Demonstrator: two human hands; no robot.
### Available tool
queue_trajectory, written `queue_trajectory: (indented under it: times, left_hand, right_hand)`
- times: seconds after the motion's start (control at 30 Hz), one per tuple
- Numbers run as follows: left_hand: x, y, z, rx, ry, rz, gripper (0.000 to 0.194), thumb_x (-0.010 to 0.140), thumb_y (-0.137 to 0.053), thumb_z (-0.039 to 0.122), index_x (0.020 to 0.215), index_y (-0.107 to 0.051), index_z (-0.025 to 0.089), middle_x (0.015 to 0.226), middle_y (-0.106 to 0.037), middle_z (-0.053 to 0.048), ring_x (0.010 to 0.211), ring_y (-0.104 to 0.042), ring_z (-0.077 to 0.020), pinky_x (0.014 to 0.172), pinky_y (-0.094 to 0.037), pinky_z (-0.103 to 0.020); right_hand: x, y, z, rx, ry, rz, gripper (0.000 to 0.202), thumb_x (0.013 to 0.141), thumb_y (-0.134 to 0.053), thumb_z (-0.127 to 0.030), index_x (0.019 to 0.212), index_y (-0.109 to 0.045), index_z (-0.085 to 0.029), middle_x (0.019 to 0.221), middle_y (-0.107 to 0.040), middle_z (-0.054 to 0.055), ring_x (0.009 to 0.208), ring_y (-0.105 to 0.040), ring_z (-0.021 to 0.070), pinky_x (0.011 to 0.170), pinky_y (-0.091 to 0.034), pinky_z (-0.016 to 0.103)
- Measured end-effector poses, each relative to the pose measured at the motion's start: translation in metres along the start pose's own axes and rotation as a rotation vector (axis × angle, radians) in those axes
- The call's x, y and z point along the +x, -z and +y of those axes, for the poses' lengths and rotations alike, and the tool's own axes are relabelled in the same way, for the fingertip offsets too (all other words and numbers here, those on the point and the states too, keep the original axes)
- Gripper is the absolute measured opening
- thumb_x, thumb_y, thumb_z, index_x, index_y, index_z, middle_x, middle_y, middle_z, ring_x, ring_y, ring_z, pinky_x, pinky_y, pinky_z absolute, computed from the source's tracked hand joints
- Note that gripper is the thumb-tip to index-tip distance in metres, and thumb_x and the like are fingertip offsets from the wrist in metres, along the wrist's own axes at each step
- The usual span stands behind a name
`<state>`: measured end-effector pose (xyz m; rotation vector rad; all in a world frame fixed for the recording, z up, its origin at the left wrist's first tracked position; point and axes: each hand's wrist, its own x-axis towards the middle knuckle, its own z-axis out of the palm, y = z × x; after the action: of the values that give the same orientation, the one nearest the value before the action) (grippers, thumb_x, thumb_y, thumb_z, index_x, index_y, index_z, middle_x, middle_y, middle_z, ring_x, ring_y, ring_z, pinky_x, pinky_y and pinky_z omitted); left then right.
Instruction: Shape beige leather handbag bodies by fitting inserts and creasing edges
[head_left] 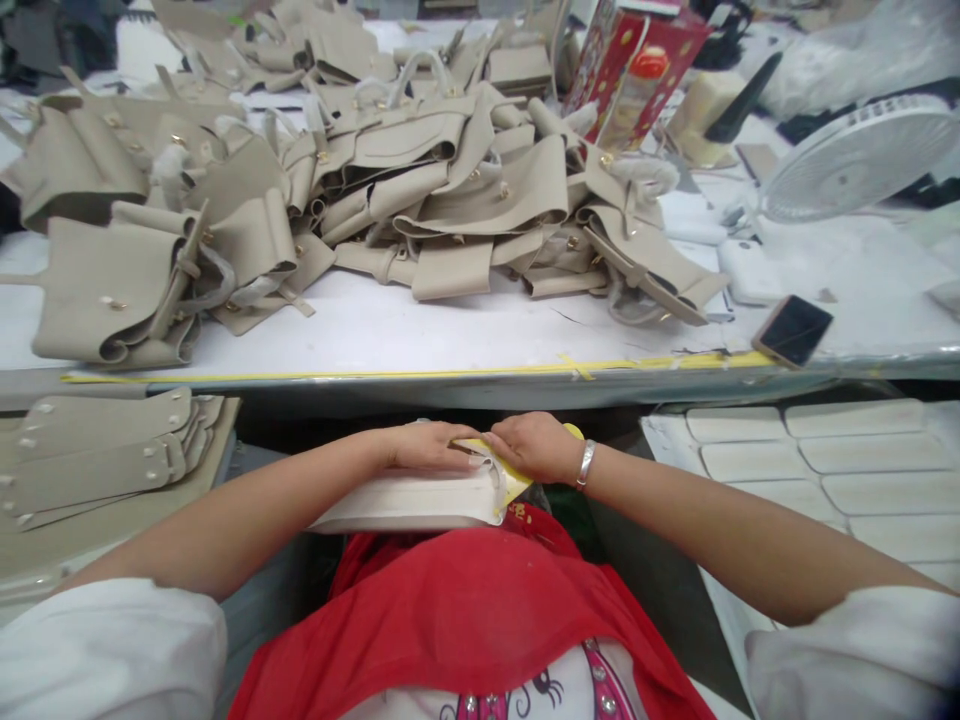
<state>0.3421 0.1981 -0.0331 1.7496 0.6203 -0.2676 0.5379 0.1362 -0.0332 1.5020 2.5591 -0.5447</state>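
Down in my lap, my left hand [431, 447] lies flat on a cream padded panel [409, 500], fingers pressed together and stretched toward its right end. My right hand [534, 446] meets it there, fingertips pinching a yellow strip [517, 484] at the panel's corner; a silver bracelet [586, 464] sits on that wrist. Ahead, the white worktable [420, 335] carries a heap of beige bag pieces [420, 190], a phone [792, 330] near its front edge, and a white fan [855, 160]. More cream panels [825, 460] lie stacked to my right.
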Motion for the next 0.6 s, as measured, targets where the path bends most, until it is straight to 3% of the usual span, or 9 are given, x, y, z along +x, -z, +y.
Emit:
queue_trajectory:
  times: [0.1, 0.2, 0.3, 0.47, 0.6]
  left_hand:
    - [-0.006, -0.009, 0.007, 0.133, -0.015, 0.205, 0.079, 0.063, -0.069, 0.047, 0.130, -0.039, 0.018, 0.124, -0.054, -0.010, 0.106, -0.054, -0.0242, 0.089, -0.041, -0.031]
    - [-0.010, -0.016, 0.007, 0.218, -0.018, 0.320, 0.071, 0.069, -0.064, 0.045, 0.129, -0.036, 0.020, 0.110, -0.061, -0.008, 0.097, -0.058, -0.0231, 0.084, -0.043, -0.032]
    - [-0.012, -0.016, 0.005, 0.210, -0.048, 0.319, 0.056, 0.077, -0.056, 0.038, 0.127, -0.039, 0.020, 0.101, -0.063, -0.007, 0.091, -0.060, -0.0210, 0.080, -0.044, -0.030]
    - [-0.012, -0.012, 0.002, 0.217, -0.064, 0.274, 0.056, 0.079, -0.053, 0.035, 0.131, -0.037, 0.021, 0.105, -0.064, -0.008, 0.091, -0.060, -0.0209, 0.080, -0.044, -0.030]
    - [-0.010, -0.013, 0.000, 0.146, -0.083, 0.223, 0.060, 0.082, -0.049, 0.034, 0.136, -0.027, 0.019, 0.105, -0.066, -0.008, 0.093, -0.060, -0.0195, 0.082, -0.043, -0.028]
  right_hand:
    - [0.001, -0.001, 0.004, 0.021, 0.001, 0.025, 0.049, 0.095, -0.019, -0.041, 0.090, -0.062, -0.018, 0.090, -0.068, 0.007, 0.081, -0.062, 0.0184, 0.066, -0.034, 0.026]
    - [0.001, -0.001, 0.005, 0.027, -0.016, 0.027, 0.050, 0.095, -0.020, -0.042, 0.090, -0.063, -0.017, 0.088, -0.068, 0.009, 0.081, -0.061, 0.0184, 0.066, -0.034, 0.026]
    - [0.001, 0.000, 0.004, 0.029, -0.020, 0.014, 0.052, 0.094, -0.019, -0.043, 0.089, -0.064, -0.017, 0.087, -0.068, 0.009, 0.080, -0.061, 0.0185, 0.066, -0.034, 0.026]
    - [0.004, 0.005, 0.010, 0.100, 0.026, -0.011, 0.053, 0.093, -0.020, -0.047, 0.086, -0.064, -0.018, 0.085, -0.068, 0.008, 0.076, -0.060, 0.0179, 0.065, -0.034, 0.025]
    - [0.001, -0.005, 0.024, 0.529, -0.120, -0.030, 0.062, 0.089, -0.019, -0.058, 0.069, -0.059, -0.015, 0.066, -0.061, 0.005, 0.061, -0.051, 0.0140, 0.057, -0.034, 0.024]
